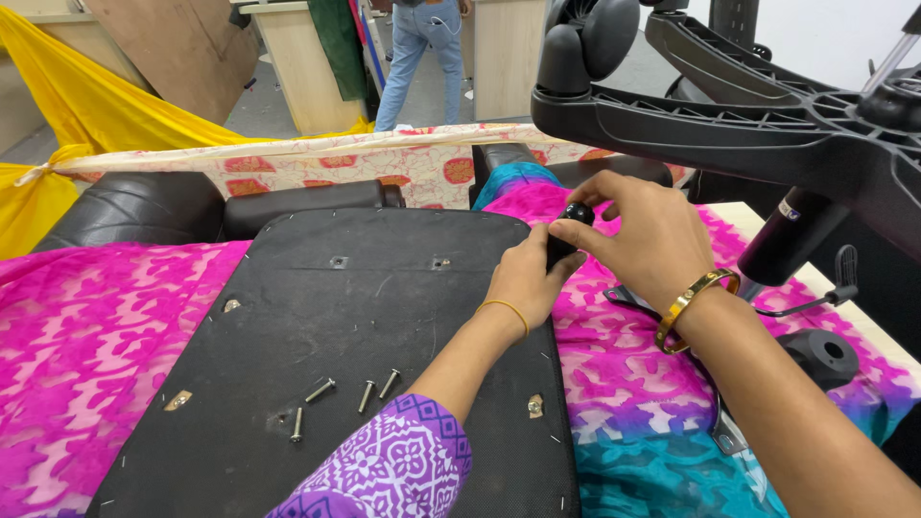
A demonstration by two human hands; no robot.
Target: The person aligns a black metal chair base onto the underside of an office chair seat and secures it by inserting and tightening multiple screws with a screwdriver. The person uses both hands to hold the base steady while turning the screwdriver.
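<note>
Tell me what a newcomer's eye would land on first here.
First the two hands at centre: the left hand and right hand meet on a small black knob at the far right edge of an upturned black seat base. Four loose bolts lie on that base near the bottom. The bright pink patterned cloth underneath and the black chair star base looming upper right also stand out.

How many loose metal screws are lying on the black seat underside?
4. The loose silver metal screws lie in a row on the near part of the black seat underside: at and. The purple sleeve may hide more.
</note>
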